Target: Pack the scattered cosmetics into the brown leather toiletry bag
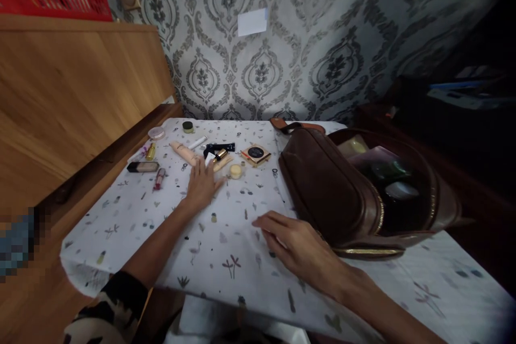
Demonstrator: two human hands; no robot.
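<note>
My left hand (201, 185) is over the cloth-covered table, fingers stretched and thumb apart. Its fingertips are at a small white item (209, 159) and the lower end of a peach tube (184, 152); whether they touch is unclear. Just beyond lie a black-and-gold tube (220, 157), a black pen-like item (220, 147) and a white stick (198, 142). To its right are a small cream-coloured jar (236, 172) and a square gold compact with a black round centre (256, 154). My right hand (296, 242), loosely open and holding nothing, is beside the brown bag (322, 183).
The bag's unzipped top shows several packed items. At the table's left are a dark-capped bottle (142, 167), a pink tube (159, 178), a gold tube (150, 151) and round jars (188, 127). A wooden cabinet (80, 75) borders the left; the patterned wall (262, 70) stands behind.
</note>
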